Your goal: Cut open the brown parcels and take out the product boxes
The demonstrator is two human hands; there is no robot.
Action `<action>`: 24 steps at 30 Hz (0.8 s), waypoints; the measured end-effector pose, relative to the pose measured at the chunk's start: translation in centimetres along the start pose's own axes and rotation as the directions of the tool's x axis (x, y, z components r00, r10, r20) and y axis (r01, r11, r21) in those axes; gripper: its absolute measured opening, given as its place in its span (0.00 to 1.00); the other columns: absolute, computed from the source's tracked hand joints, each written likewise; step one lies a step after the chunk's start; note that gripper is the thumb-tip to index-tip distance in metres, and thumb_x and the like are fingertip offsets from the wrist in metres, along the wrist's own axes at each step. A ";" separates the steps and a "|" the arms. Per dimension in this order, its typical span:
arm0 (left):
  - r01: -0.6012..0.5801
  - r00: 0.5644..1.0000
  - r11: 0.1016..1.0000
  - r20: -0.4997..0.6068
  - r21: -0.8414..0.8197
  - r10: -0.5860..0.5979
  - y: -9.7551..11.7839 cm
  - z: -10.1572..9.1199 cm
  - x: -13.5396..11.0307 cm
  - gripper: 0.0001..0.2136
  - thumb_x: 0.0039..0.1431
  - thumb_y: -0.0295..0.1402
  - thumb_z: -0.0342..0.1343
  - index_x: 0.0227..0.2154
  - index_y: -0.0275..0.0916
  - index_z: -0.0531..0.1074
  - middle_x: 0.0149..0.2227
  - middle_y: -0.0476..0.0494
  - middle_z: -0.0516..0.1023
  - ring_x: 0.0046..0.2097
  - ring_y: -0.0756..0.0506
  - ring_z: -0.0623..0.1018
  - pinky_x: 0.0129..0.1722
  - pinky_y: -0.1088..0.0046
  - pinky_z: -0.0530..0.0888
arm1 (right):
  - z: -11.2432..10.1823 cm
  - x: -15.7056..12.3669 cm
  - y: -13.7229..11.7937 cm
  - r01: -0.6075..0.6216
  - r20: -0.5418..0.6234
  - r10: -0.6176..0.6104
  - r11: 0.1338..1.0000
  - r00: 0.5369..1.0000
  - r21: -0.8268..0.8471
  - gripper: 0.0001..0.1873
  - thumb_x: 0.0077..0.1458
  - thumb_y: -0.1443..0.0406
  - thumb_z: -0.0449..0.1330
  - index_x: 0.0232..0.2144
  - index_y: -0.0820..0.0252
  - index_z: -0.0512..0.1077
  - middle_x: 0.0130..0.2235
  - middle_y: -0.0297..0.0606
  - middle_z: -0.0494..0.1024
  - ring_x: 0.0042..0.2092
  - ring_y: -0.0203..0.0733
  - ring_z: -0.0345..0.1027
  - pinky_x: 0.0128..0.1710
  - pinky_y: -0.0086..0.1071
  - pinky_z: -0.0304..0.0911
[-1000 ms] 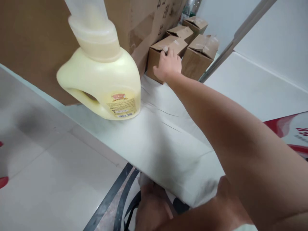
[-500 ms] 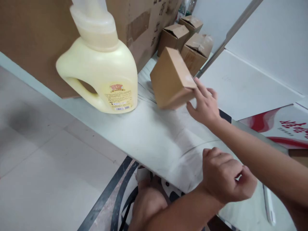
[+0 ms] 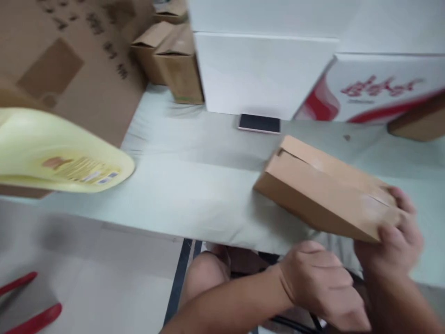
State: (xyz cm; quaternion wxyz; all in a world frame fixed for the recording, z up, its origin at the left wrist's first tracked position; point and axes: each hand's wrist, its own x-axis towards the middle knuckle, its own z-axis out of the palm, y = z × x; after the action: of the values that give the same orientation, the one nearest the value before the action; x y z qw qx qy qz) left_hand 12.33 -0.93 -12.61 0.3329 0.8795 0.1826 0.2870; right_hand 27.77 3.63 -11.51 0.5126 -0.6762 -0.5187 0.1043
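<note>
A brown cardboard box [image 3: 320, 185] with tape along its top seam is held tilted above the pale table cover at the right. My right hand [image 3: 396, 236] grips its near right end, thumb on one side and fingers round the other. My left hand [image 3: 323, 283] is curled into a fist in front of the table edge, left of my right hand and apart from the box. Its palm side is turned away, so anything inside the fist is hidden.
A pale yellow jug [image 3: 69, 153] stands at the left beside a large carton [image 3: 86, 60]. Several small boxes [image 3: 184, 69] stand at the back. A phone [image 3: 259, 124] lies by white panels [image 3: 257, 69]. A red-and-white carton [image 3: 378, 88] is at back right.
My right hand has brought the box from beside the jug to the right and now grips it by its end. My left hand stays curled. The view has swung right.
</note>
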 end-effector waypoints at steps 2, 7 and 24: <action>0.018 1.000 0.994 -0.009 0.109 -0.017 -0.3 0.5 -0.6 0.15 0.54 0.39 0.54 0.15 0.43 0.64 0.18 0.49 0.64 0.30 0.46 0.67 0.39 0.60 0.64 | 0.0 0.5 0.8 0.029 0.009 -0.031 0.979 0.999 0.200 0.20 0.50 0.41 0.55 0.38 0.44 0.71 0.67 0.37 0.66 0.70 0.60 0.58 0.67 0.63 0.56; 0.187 0.898 0.886 -0.440 0.424 0.021 -1.5 0.4 -1.3 0.07 0.46 0.41 0.57 0.22 0.45 0.68 0.31 0.42 0.69 0.45 0.37 0.68 0.49 0.53 0.63 | -1.2 2.2 2.1 0.083 0.130 -0.145 0.915 0.981 0.396 0.20 0.55 0.44 0.58 0.37 0.52 0.73 0.66 0.42 0.66 0.68 0.59 0.61 0.67 0.60 0.56; 0.276 0.719 0.922 -0.579 -0.272 -0.386 -1.7 -12.4 2.3 0.33 0.45 0.59 0.65 0.50 0.47 0.68 0.59 0.41 0.71 0.63 0.34 0.69 0.63 0.51 0.67 | -4.8 2.8 2.4 -0.077 0.220 -0.103 0.731 0.970 0.678 0.05 0.46 0.60 0.55 0.26 0.54 0.67 0.62 0.37 0.73 0.64 0.55 0.65 0.65 0.56 0.60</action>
State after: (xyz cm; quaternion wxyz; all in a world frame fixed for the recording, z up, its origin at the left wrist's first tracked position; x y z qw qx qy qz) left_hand 6.14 7.44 -5.28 0.3719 0.6569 0.4120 0.5104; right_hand 33.67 3.23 -10.18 0.6581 -0.4192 -0.5075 0.3655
